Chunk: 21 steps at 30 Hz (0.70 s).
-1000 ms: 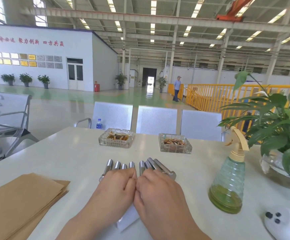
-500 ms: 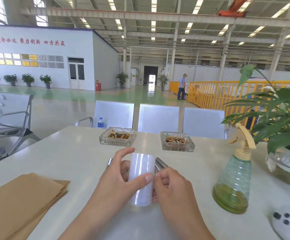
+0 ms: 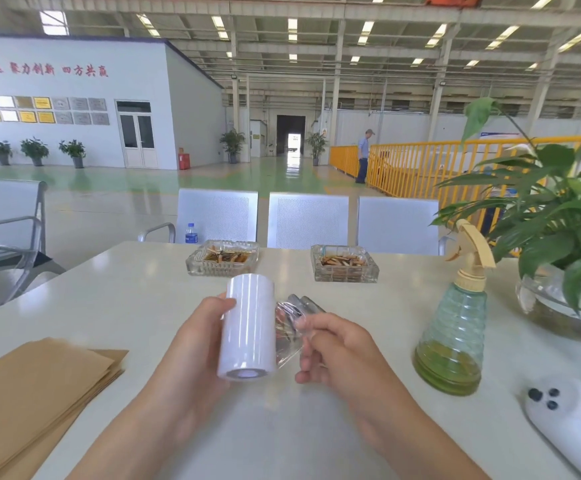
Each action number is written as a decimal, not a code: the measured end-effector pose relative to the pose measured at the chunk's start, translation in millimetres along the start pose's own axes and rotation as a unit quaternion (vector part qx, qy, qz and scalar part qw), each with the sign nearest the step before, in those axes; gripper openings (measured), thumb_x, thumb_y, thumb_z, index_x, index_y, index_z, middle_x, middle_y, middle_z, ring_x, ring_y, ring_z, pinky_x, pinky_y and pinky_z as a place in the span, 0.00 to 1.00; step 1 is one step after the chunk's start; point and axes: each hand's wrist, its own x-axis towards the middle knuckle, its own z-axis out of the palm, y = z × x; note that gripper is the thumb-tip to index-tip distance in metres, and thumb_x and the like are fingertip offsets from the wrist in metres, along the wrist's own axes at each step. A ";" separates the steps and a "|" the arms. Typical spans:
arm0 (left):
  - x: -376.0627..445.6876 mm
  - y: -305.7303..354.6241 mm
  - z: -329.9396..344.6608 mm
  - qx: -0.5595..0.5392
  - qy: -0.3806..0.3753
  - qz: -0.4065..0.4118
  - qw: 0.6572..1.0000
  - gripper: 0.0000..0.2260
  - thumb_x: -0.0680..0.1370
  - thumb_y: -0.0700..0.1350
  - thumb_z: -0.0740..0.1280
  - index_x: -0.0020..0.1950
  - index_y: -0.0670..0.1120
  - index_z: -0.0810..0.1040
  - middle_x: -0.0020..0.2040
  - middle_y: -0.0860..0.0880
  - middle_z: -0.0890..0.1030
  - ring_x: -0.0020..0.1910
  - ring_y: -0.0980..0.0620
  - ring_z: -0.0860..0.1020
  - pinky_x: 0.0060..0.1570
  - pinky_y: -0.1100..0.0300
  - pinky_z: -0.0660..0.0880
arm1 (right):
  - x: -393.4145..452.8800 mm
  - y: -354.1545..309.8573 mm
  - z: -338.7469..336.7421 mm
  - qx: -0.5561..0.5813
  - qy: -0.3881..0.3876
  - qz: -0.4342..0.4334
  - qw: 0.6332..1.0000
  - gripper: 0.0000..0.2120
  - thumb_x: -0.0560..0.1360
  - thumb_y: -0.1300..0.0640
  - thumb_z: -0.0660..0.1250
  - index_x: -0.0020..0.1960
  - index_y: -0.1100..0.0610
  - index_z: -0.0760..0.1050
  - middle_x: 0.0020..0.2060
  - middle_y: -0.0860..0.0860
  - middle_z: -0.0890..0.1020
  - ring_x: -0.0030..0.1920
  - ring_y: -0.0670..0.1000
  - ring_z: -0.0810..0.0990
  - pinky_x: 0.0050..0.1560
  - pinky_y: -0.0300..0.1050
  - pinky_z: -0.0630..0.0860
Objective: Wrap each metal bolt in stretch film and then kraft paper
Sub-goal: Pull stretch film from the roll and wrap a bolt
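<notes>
My left hand [image 3: 192, 355] grips a white roll of stretch film [image 3: 249, 327], held upright above the table. My right hand [image 3: 334, 351] pinches the loose clear end of the film [image 3: 287, 336], drawn a short way off the roll to the right. Behind the film the tips of the metal bolts [image 3: 304, 304] lie on the pale table [image 3: 143, 292]; most of them are hidden by the roll and my hands. A stack of kraft paper sheets [image 3: 39, 393] lies at the near left.
Two glass ashtrays [image 3: 222, 258] [image 3: 344, 264] stand at the far side. A green spray bottle [image 3: 453, 323] and a potted plant [image 3: 552, 216] are on the right, a white plush toy [image 3: 566, 414] at the near right. Metal chairs [image 3: 308, 220] line the far edge.
Both hands left the row of bolts and lifted the film roll. My left hand now holds it higher, and my right hand has pulled a short stretch of film out to the right.
</notes>
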 end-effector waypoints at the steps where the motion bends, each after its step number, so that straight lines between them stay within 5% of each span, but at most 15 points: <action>1: -1.0 1.8 2.5 -0.005 0.004 -0.034 0.999 0.20 0.82 0.49 0.59 0.68 0.38 0.75 0.58 0.35 0.82 0.53 0.37 0.81 0.56 0.42 0.78 | -0.3 -0.2 0.2 0.039 -0.002 0.026 0.999 0.13 0.80 0.69 0.60 0.53 0.61 0.83 0.32 0.54 0.76 0.32 0.51 0.76 0.35 0.45 0.80; 4: -3.6 -0.9 5.7 -0.036 -0.013 -0.093 0.995 0.30 0.75 0.58 0.71 0.72 0.42 0.73 0.52 0.39 0.84 0.44 0.43 0.83 0.39 0.54 0.81 | -1.7 0.5 4.9 0.089 -0.024 0.089 0.992 0.10 0.80 0.57 0.67 0.48 0.60 0.86 0.36 0.55 0.78 0.36 0.53 0.79 0.35 0.48 0.79; 7: 1.1 -8.6 4.7 0.019 0.012 -0.076 0.997 0.48 0.62 0.64 0.80 0.77 0.49 0.69 0.64 0.44 0.81 0.52 0.47 0.81 0.45 0.55 0.79 | -2.1 6.2 11.7 0.026 -0.025 0.093 0.995 0.16 0.78 0.42 0.70 0.43 0.54 0.85 0.39 0.51 0.81 0.38 0.51 0.83 0.39 0.49 0.82; 9: 2.9 -10.5 5.5 0.047 0.006 -0.058 0.997 0.49 0.57 0.65 0.79 0.75 0.50 0.72 0.71 0.45 0.77 0.58 0.47 0.78 0.49 0.56 0.78 | -2.3 9.8 15.4 0.002 -0.033 0.063 0.997 0.18 0.78 0.38 0.68 0.45 0.53 0.84 0.41 0.50 0.85 0.40 0.50 0.85 0.46 0.50 0.83; 14: 4.0 -14.0 2.1 0.071 -0.001 -0.031 0.997 0.30 0.66 0.65 0.78 0.65 0.54 0.80 0.60 0.48 0.85 0.55 0.49 0.84 0.47 0.56 0.79 | -9.5 10.7 18.1 -0.050 -0.024 -0.026 0.998 0.24 0.67 0.29 0.70 0.53 0.46 0.81 0.44 0.46 0.86 0.43 0.48 0.86 0.42 0.44 0.83; 16: 2.7 -15.7 1.3 0.100 -0.020 -0.018 0.995 0.20 0.70 0.65 0.76 0.57 0.56 0.84 0.56 0.49 0.86 0.52 0.49 0.85 0.46 0.56 0.80 | -10.6 11.9 19.2 -0.083 -0.001 -0.041 0.996 0.22 0.65 0.34 0.72 0.53 0.45 0.79 0.43 0.46 0.85 0.37 0.47 0.85 0.37 0.42 0.81; 20: 2.0 -16.0 5.2 0.052 -0.004 -0.036 0.998 0.11 0.69 0.58 0.77 0.47 0.55 0.86 0.48 0.42 0.87 0.41 0.45 0.85 0.35 0.57 0.81 | -7.3 15.6 18.5 -0.130 0.040 -0.103 0.985 0.02 0.78 0.53 0.71 0.47 0.47 0.81 0.36 0.50 0.84 0.30 0.47 0.81 0.35 0.45 0.78; 21: 1.8 -15.5 5.8 0.045 0.003 -0.039 0.998 0.11 0.68 0.58 0.77 0.47 0.55 0.86 0.48 0.42 0.87 0.41 0.45 0.85 0.35 0.57 0.81 | -6.4 17.1 17.7 -0.145 0.053 -0.120 0.981 0.05 0.80 0.55 0.69 0.45 0.47 0.81 0.35 0.50 0.84 0.30 0.47 0.81 0.35 0.45 0.78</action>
